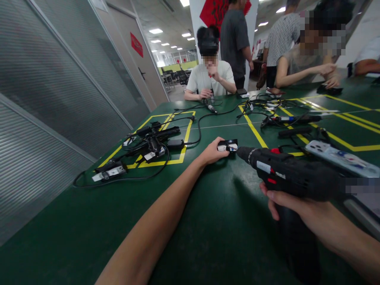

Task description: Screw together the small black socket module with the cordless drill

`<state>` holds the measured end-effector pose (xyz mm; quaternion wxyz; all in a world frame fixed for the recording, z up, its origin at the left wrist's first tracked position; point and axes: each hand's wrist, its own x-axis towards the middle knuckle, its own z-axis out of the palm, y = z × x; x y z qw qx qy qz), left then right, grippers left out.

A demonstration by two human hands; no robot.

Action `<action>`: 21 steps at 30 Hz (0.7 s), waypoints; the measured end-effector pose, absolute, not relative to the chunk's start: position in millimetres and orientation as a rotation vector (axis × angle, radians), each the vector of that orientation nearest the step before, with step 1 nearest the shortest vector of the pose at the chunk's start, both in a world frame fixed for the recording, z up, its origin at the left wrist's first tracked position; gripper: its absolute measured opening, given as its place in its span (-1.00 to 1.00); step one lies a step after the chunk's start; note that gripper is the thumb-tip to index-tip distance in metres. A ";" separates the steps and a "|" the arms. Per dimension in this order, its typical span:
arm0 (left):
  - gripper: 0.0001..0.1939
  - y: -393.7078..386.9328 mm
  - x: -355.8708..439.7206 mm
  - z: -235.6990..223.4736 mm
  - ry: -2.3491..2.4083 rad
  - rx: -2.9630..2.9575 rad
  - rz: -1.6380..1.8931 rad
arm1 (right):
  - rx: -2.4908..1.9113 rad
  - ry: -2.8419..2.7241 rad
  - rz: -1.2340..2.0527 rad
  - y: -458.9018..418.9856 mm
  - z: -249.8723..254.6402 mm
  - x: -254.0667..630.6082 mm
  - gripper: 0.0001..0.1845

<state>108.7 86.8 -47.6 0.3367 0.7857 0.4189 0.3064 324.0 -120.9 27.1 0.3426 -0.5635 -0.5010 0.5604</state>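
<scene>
My left hand (214, 151) reaches out over the green table (208, 237) and pinches a small black block with a white label (228, 145), holding it on the tabletop. My right hand (292, 206) grips the handle of a black cordless drill (285, 174) with red markings. The drill's nose points left and sits right beside the block, almost touching it.
A heap of black power adapters and cables (145, 148) lies at the left inside yellow floor-tape lines. A phone (341, 158) lies at the right. More tools and cables (285, 118) lie farther back. Other people sit and stand at the far side. A glass wall runs along the left.
</scene>
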 end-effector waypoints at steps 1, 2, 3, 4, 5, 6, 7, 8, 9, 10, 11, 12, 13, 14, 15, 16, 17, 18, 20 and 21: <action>-0.56 86.8 108.7 -47.5 1.095 2.045 0.791 | -1.462 -1.307 1.454 -121.2 26.4 324.5 -0.78; -0.56 86.7 108.7 -47.3 1.099 2.044 0.784 | -1.462 -1.311 1.454 -121.5 25.6 325.2 -0.78; -0.55 86.7 108.6 -47.1 1.105 2.047 0.779 | -1.465 -1.316 1.453 -122.0 24.9 326.0 -0.78; -0.55 86.7 108.5 -46.9 1.107 2.051 0.777 | -1.474 -1.319 1.446 -122.4 24.3 326.8 -0.78; -0.55 86.8 108.5 -46.8 1.106 2.055 0.777 | -1.491 -1.323 1.441 -122.7 24.0 327.4 -0.78; -0.55 87.0 108.4 -46.9 1.105 2.057 0.777 | -1.507 -1.325 1.433 -122.8 24.0 327.8 -0.78; -0.55 87.2 108.4 -47.1 1.104 2.057 0.779 | -1.516 -1.326 1.424 -122.8 24.3 328.0 -0.77; -0.56 87.4 108.4 -47.4 1.104 2.056 0.781 | -1.520 -1.329 1.414 -122.7 24.8 327.7 -0.75; -0.56 87.6 108.5 -47.7 1.103 2.055 0.784 | -1.519 -1.336 1.403 -122.4 25.5 327.2 -0.74; -0.56 87.7 108.6 -47.9 1.098 2.054 0.790 | -1.520 -1.338 1.392 -122.1 26.4 326.5 -0.73; -0.56 87.8 108.7 -48.0 1.092 2.053 0.796 | -1.524 -1.338 1.378 -121.7 27.2 325.7 -0.72; -0.56 87.7 108.8 -47.9 1.088 2.052 0.800 | -1.529 -1.336 1.370 -121.4 27.9 324.9 -0.72; -0.56 87.6 108.9 -47.6 1.086 2.048 0.798 | -1.531 -1.336 1.369 -121.2 28.4 324.2 -0.73; -0.55 87.3 109.1 -47.1 1.085 2.041 0.795 | -1.522 -1.334 1.370 -121.0 28.7 323.7 -0.74; -0.55 87.0 109.2 -46.6 1.086 2.033 0.791 | -1.503 -1.336 1.377 -121.0 28.8 323.5 -0.75; -0.55 86.7 109.3 -46.0 1.088 2.026 0.786 | -1.478 -1.345 1.386 -121.1 28.8 323.6 -0.77; -0.55 86.4 109.4 -45.4 1.089 2.022 0.784 | -1.451 -1.357 1.391 -121.3 28.8 323.9 -0.79; -0.55 86.1 109.4 -45.0 1.088 2.022 0.783 | -1.434 -1.365 1.395 -121.6 28.9 324.2 -0.80; -0.56 85.9 109.3 -44.7 1.090 2.028 0.785 | -1.438 -1.370 1.391 -122.3 29.6 324.7 -0.81; -0.56 85.8 109.2 -44.8 1.093 2.032 0.787 | -1.451 -1.369 1.386 -122.6 30.3 324.8 -0.82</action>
